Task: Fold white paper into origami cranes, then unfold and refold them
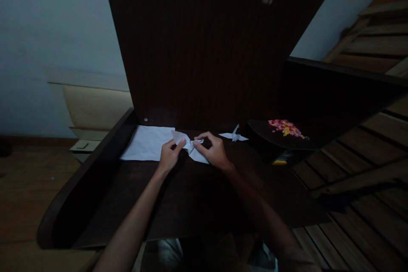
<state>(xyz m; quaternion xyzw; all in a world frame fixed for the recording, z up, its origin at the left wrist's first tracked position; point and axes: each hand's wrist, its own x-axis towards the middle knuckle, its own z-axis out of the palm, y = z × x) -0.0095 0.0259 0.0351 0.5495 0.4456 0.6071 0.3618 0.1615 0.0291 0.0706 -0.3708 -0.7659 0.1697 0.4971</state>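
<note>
Between both hands is a piece of folded white paper [200, 157] with pointed flaps, held a little above the dark desk. My left hand [169, 153] pinches its left side, thumb on top. My right hand [216, 149] has thumb and fingertips closed on the middle of the folds; some of the paper hangs below that hand. Just left of my left hand lies a sheet of white paper [143, 142] with faint creases. A finished white paper crane [235, 137] stands on the desk to the right of my right hand.
The dark wooden desk [127, 204] has a raised left side and a tall back panel [204, 51]. On a dark rounded shelf [261, 129] at right lies a heap of small pink, red and yellow pieces [287, 128]. Wooden slats [366, 187] rise beyond the right side.
</note>
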